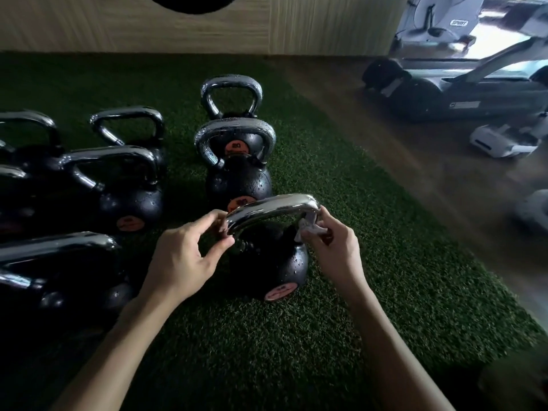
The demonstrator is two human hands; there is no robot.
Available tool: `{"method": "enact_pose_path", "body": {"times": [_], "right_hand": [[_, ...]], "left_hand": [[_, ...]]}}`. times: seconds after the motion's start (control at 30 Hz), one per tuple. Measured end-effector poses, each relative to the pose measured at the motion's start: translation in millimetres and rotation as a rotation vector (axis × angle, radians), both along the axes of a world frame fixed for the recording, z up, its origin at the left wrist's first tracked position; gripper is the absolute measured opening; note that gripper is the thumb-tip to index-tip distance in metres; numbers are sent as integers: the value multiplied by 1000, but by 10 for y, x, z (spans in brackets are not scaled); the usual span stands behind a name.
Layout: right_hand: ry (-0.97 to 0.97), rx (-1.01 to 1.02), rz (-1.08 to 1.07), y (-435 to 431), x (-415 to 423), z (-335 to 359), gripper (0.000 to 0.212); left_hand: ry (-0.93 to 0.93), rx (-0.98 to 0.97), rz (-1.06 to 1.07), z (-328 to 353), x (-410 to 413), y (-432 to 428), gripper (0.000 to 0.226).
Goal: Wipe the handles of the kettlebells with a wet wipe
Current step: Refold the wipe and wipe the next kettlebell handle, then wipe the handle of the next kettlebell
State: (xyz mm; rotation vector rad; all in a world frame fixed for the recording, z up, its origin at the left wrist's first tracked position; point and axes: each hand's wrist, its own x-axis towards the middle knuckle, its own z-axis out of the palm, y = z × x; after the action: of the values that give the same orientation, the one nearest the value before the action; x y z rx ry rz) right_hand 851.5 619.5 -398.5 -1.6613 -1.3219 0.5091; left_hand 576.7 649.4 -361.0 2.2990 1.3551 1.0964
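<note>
Right hand [335, 250] grips crumpled white wet wipe [311, 229] against front black kettlebell's [275, 262] chrome handle [272, 206], left hand [184, 256] pinches it — rear droplet-speckled handles [234, 130] likely left

Overall exposure is low. Light enters from the upper right, where the area behind the machines [462, 93] is overexposed. The chrome handle [272, 206] at centre carries strong specular glare. The kettlebells [59, 262] at left sit in deep shadow with little detail. The wipe [311, 229] and the central turf [296, 336] are in focus. The right edge is smeared and blurred. Wide-angle distortion bows the base of the wall [207, 25].
</note>
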Motion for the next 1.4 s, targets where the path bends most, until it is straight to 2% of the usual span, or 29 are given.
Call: {"method": "enact_pose_path", "body": {"times": [0.07, 0.13, 0.3, 0.6, 0.67, 0.77, 0.87, 0.93, 1.07, 1.17, 1.3, 1.33, 1.4], "right_hand": [[-10, -12, 60, 134, 9, 61, 51], [-12, -17, 111, 217, 11, 120, 41], [-44, -10, 47, 149, 22, 78, 25], [93, 49, -117, -138, -244, -34, 47], [140, 46, -80, -170, -211, -60, 42], [183, 36, -62, -175, -145, -72, 53], [163, 32, -72, -137, -110, -97, 39], [128, 41, -65, -119, -92, -114, 29], [120, 22, -13, -68, -58, -74, 45], [110, -32, 93, -65, 13, -4, 42], [266, -101, 226, -202, 228, 252, 72], [306, -65, 212, -225, 304, 352, 71], [417, 68, 126, -173, 417, 546, 57]], "left_hand": [[-25, -14, 105, -82, 24, -132, 45], [-30, -13, 147, -127, 65, -174, 49], [5, 24, 20, 25, 39, 85, 49], [28, -14, -56, 97, -143, 322, 50], [-12, -53, -70, 113, -168, 339, 49], [-158, -214, -88, 127, -117, 348, 40], [-239, -353, -56, 110, -80, 363, 38], [-232, -359, -35, 92, -82, 328, 39], [-255, -271, 7, 21, -48, 169, 36], [-305, -320, -39, 26, -63, 157, 35], [-286, -397, -129, 354, -158, 409, 40], [-279, -371, -104, 483, -154, 531, 39], [-230, -333, -51, 739, -96, 858, 33]]}}
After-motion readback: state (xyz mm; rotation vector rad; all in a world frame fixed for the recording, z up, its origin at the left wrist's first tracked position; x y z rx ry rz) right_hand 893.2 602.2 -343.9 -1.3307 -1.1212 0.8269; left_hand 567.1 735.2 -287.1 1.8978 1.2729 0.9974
